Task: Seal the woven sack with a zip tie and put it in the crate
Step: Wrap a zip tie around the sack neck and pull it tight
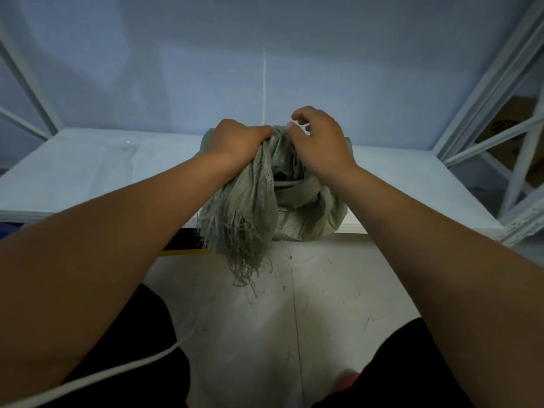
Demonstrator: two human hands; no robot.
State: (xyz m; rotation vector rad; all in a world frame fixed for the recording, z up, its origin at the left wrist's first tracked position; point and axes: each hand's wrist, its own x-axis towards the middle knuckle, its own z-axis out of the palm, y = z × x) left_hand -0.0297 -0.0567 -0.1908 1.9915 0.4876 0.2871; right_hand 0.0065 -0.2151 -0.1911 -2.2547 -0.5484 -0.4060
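Note:
A grey-green woven sack sits on the front edge of a low white shelf board. Its frayed mouth hangs over the edge toward me, loose threads dangling. My left hand is clenched on the gathered neck of the sack. My right hand rests on the sack's top right beside it, thumb and forefinger pinched at the fabric near the neck. Between the hands a dark gap in the folds shows. No zip tie or crate can be made out.
White metal rack posts stand at the left and right, with a cardboard box behind the right one. A white cable crosses my lap. A yellow strip lies under the shelf edge. The floor is pale and scuffed.

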